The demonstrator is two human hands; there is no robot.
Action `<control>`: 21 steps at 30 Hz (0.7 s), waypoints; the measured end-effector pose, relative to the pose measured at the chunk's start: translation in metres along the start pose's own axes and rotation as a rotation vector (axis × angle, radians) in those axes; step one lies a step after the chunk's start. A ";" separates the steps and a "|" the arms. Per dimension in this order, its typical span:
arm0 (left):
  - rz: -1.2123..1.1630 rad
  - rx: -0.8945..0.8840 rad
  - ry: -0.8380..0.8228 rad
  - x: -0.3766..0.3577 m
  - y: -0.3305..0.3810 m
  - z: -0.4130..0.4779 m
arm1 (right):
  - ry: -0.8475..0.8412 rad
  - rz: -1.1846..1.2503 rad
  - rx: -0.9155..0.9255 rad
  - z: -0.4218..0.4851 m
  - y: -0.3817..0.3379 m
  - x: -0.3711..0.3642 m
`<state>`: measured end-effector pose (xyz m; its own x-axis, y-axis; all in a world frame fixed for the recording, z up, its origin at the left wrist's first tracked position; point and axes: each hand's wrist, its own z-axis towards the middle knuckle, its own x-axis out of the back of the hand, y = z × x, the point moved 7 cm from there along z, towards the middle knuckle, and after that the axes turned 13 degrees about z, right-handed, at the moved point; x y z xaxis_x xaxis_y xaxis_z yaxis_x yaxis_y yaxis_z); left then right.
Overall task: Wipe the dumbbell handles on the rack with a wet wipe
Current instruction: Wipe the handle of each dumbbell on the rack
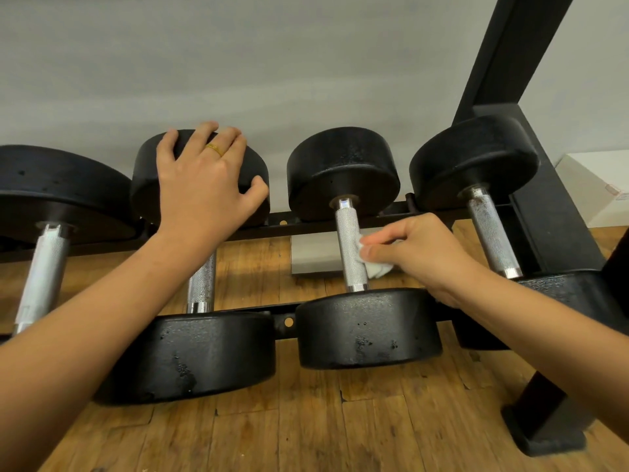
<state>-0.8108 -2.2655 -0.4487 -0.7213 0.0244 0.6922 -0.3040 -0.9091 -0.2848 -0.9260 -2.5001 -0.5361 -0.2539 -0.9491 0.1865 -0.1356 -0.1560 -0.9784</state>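
Observation:
Several black dumbbells with knurled steel handles lie across the black rack (282, 223). My right hand (422, 248) pinches a crumpled white wet wipe (373, 265) against the right side of the third dumbbell's handle (350, 245). My left hand (204, 178) lies spread over the far head (200, 175) of the second dumbbell, with a gold ring on one finger. That dumbbell's handle (201, 284) is partly hidden by my left forearm. Further handles show at the far left (41, 277) and at the right (492, 233).
A grey wall rises behind the rack. A black upright post (503, 56) and its foot (544, 434) stand at the right. Wooden floor (306, 420) lies below, with a pale box (592, 185) at the right edge and a grey block (313, 253) under the rack.

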 end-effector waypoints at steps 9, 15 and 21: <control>-0.002 0.004 -0.006 0.001 0.000 -0.001 | -0.080 -0.074 -0.061 -0.005 -0.003 -0.002; -0.009 0.000 -0.006 0.003 0.000 0.000 | -0.047 -0.127 -0.001 -0.010 -0.006 -0.004; -0.001 -0.009 -0.015 0.004 0.002 -0.001 | -0.158 -0.246 -0.057 -0.013 -0.006 -0.004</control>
<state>-0.8151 -2.2663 -0.4469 -0.7116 0.0192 0.7023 -0.3104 -0.9054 -0.2898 -0.9364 -2.4918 -0.5296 -0.0548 -0.9164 0.3966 -0.2292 -0.3750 -0.8982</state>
